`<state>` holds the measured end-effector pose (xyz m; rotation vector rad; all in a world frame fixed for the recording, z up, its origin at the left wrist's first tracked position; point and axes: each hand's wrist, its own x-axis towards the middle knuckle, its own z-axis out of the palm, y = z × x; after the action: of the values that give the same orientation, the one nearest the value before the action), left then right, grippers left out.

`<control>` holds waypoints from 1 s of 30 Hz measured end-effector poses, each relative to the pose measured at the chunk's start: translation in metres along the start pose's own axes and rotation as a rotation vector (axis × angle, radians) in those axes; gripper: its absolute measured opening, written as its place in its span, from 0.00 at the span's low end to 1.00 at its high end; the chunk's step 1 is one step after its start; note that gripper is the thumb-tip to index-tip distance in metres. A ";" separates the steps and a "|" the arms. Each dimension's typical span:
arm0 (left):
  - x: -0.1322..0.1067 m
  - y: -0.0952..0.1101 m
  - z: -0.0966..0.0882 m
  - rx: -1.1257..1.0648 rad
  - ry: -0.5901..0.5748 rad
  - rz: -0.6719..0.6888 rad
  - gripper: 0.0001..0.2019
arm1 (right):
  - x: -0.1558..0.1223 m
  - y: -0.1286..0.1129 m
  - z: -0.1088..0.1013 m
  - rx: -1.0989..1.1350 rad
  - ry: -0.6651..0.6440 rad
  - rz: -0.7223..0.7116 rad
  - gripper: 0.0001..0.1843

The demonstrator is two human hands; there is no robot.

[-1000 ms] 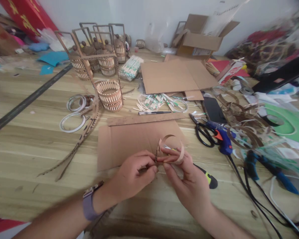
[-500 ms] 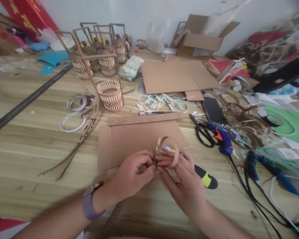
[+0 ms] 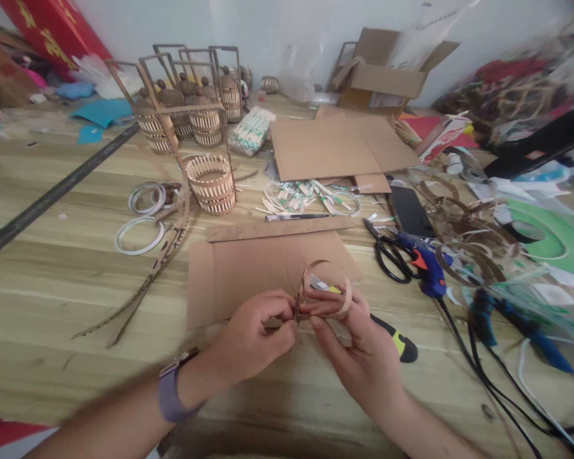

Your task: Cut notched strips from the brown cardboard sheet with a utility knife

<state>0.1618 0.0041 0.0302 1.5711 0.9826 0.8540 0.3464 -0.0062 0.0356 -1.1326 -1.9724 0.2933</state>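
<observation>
A narrow cardboard strip (image 3: 348,294), curled into a loop, is pinched by both hands over the front of the table. My left hand (image 3: 263,328) has thumb and forefinger closed on its left end. My right hand (image 3: 358,338) grips the strip just beside that, its fingers partly inside the loop. Beneath the right hand lies a utility knife (image 3: 402,346) with a black and yellow-green handle; its blade end shows through the loop, its middle is covered. Under and beyond the hands a flat cardboard sheet (image 3: 249,268) rests on the table.
Black scissors (image 3: 392,260) and a blue glue gun (image 3: 430,271) lie to the right, with cords running forward. A stick basket (image 3: 211,185) with a tall handle stands at the back left, near tape rolls (image 3: 139,236) and long cardboard strips (image 3: 148,280). A pen (image 3: 296,217) lies behind the sheet.
My right hand has shifted slightly to the right along the strip. The loop has become a little wider and rounder. My left hand has barely moved.
</observation>
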 end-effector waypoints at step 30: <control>0.001 0.002 -0.003 -0.045 -0.046 0.007 0.12 | -0.005 0.005 0.003 0.180 -0.008 0.232 0.09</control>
<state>0.1601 0.0055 0.0325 1.5500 0.9202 0.8358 0.3487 -0.0069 0.0282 -1.2434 -1.7822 0.5854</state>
